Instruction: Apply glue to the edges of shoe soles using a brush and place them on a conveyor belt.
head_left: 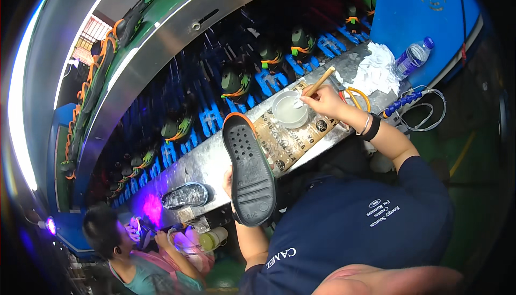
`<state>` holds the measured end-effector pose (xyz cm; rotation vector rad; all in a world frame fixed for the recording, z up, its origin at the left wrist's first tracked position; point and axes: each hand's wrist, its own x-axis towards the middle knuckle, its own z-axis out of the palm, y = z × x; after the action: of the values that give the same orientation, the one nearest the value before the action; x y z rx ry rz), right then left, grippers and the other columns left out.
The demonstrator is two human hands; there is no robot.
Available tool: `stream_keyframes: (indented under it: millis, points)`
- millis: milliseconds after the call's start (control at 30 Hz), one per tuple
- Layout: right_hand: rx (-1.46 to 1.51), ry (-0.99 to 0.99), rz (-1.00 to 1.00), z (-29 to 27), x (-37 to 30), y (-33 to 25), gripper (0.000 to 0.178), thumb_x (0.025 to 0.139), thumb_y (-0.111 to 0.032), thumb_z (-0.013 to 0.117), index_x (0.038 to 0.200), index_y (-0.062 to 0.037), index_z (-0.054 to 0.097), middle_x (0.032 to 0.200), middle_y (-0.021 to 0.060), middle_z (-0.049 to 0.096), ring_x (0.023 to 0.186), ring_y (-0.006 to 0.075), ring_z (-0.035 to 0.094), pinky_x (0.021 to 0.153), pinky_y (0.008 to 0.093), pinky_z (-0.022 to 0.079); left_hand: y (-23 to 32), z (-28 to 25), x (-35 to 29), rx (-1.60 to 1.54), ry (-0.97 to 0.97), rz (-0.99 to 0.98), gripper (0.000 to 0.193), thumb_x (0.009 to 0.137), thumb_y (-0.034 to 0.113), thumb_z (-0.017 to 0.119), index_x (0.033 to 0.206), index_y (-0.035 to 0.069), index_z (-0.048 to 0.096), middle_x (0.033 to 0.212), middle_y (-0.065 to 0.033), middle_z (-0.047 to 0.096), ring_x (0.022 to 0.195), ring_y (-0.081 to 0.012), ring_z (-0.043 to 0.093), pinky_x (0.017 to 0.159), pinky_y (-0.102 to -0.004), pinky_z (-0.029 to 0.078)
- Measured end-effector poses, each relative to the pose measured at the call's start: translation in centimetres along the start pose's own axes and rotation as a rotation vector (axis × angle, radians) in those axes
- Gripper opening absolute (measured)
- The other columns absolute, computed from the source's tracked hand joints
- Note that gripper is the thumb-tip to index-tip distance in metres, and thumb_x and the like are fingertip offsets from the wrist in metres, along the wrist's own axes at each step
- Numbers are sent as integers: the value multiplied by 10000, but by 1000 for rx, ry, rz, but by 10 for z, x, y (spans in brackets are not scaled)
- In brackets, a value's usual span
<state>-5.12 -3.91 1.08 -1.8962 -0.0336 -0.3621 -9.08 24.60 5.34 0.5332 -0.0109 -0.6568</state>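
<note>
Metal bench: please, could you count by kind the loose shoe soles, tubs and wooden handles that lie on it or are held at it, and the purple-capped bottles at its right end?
Shoe soles: 2
Tub: 1
Wooden handle: 1
Purple-capped bottle: 1
Total: 5

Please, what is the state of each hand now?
Left hand: holding the black shoe sole, mostly hidden behind it.
Right hand: closed on a wooden-handled brush.

Black, orange-edged sole [250, 172]; whitish tub [294, 124].
</note>
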Motion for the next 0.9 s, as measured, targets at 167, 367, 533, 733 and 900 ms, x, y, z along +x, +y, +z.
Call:
stream_keyframes:
  millis: [167, 367, 533, 733, 900]
  points:
    - [-40, -29, -17, 0, 2, 0, 151, 735, -149, 579, 763, -1, 575, 578, 42, 527, 517, 83, 472, 479, 237, 373, 4, -13, -4, -96, 155, 82, 608, 806, 419, 404, 1174, -57, 317, 1007, -298, 453, 783, -386, 547, 583, -416, 519]
    - [158, -23, 69, -5, 1, -20, 123, 751, -112, 578, 792, 3, 569, 633, 15, 536, 563, 50, 477, 503, 199, 381, 7, 11, 3, -158, -15, -110, 618, 796, 439, 418, 1134, -75, 358, 989, -284, 478, 750, -373, 560, 593, -416, 512]
    - [417, -71, -45, -4, -7, -61, 78, 766, -65, 560, 821, -10, 557, 691, -19, 508, 583, 19, 439, 509, 154, 349, -5, 16, 6, -171, 198, -217, 554, 788, 435, 421, 1052, -50, 465, 932, -229, 542, 746, -314, 578, 636, -382, 509]
    - [134, -131, -189, 1, -10, -68, 73, 747, -37, 569, 816, -18, 560, 740, 9, 538, 602, 37, 460, 522, 177, 368, -7, 23, 11, -37, 236, -306, 475, 798, 374, 441, 1038, -33, 478, 907, -185, 559, 730, -262, 580, 640, -343, 503]
    - [142, -145, -261, 5, -5, -69, 92, 741, -29, 572, 831, -14, 559, 755, 23, 546, 612, 52, 473, 532, 188, 375, -6, 28, 15, 19, 198, -315, 456, 801, 358, 447, 1046, -27, 470, 908, -168, 560, 736, -239, 576, 648, -326, 497]
